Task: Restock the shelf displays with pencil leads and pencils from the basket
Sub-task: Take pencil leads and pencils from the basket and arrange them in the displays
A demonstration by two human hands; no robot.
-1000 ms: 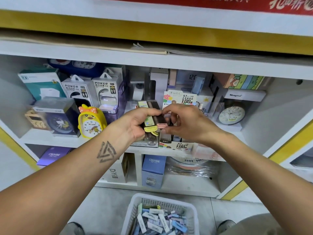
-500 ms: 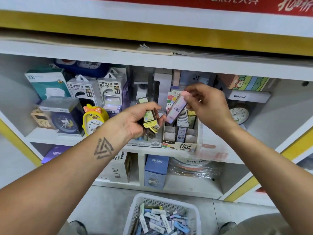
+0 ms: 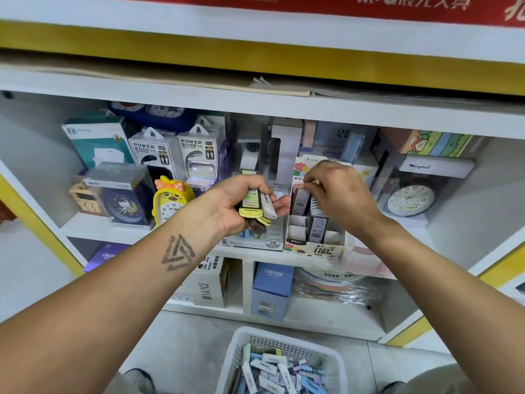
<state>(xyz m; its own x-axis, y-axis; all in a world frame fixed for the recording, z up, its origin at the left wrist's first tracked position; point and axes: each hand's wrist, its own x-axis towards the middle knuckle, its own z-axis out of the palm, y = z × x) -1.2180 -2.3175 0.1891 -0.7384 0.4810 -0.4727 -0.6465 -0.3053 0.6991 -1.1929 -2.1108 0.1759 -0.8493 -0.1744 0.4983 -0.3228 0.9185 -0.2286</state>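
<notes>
Partly hidden behind right hand point(image 3: 338, 200): display box point(image 3: 312, 245) on shelf, fingertips pinching one lead case point(image 3: 299, 199) into it. Left hand point(image 3: 227, 206) curled around several lead cases point(image 3: 254, 204). Basket point(image 3: 279, 365) below, cut off.

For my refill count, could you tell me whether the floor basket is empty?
Not empty: the white basket holds a heap of lead cases.

The right hand point(image 3: 339, 194) has lowered its pink lead case point(image 3: 300, 198) from mid-air into the display box point(image 3: 314, 245), apparently into a left-hand slot.
</notes>
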